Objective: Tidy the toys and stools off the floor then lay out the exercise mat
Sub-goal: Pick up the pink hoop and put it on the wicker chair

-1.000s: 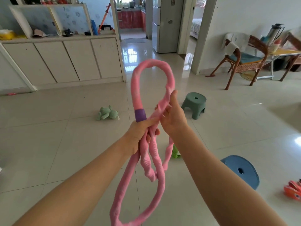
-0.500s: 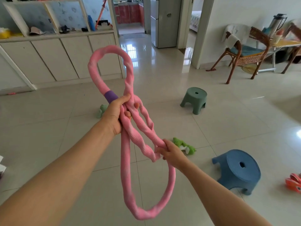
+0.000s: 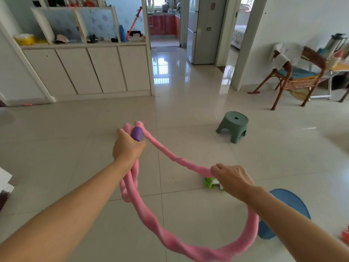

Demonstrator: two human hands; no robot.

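A long pink fabric-covered loop toy [image 3: 175,235] with a purple band [image 3: 137,134] hangs between my hands above the tiled floor. My left hand [image 3: 127,148] grips it at the purple band, with several strands bunched in the fist. My right hand [image 3: 233,178] holds one strand lower and to the right. A green plush toy [image 3: 209,182] lies on the floor, partly hidden behind my right hand. A green stool [image 3: 233,125] stands further back on the right. A blue stool [image 3: 289,205] sits under my right forearm, mostly hidden.
White cabinets [image 3: 88,70] with open shelves line the back left wall. A wicker chair [image 3: 296,76] and a table stand at the far right. An orange toy [image 3: 345,235] shows at the right edge. Doorways open at the back.
My left hand has dropped lower with the purple band. My right hand has moved out to the right, and the tall upright loop is now spread into a wide low loop.
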